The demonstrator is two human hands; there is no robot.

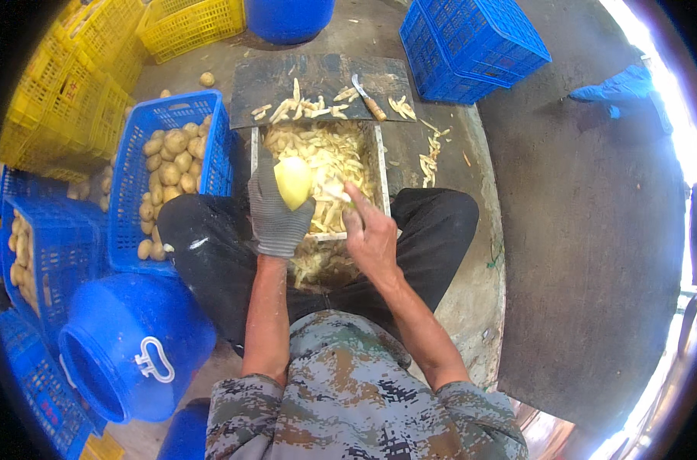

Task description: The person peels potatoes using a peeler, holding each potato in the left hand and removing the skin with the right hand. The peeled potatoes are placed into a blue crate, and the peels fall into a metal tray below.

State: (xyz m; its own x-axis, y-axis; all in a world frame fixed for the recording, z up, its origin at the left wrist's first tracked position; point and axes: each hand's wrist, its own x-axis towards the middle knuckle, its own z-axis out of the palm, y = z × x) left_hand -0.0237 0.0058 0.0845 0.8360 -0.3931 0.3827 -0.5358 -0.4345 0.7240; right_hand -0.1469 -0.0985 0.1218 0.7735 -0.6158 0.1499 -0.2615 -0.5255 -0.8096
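Observation:
My left hand [279, 213], in a grey knitted glove, grips a peeled yellow potato [293, 182]. Just to its right, my right hand [371, 227] is bare and closed around a small peeling tool [338, 190], blurred and mostly hidden by the fingers. Both hands are over a white-rimmed box [384, 172] full of potato peelings [331, 152]. Across the box's far end lies a dark board [319, 72], with more peelings and a curved knife with a wooden handle [373, 107] on it.
At the left stand a blue plastic crate [210, 144] of unpeeled potatoes [175, 141], a tipped blue barrel [147, 339] and stacked yellow crates [66, 109]. Blue crates [463, 46] stand at the upper right. Peelings [430, 161] lie on the floor beside the box.

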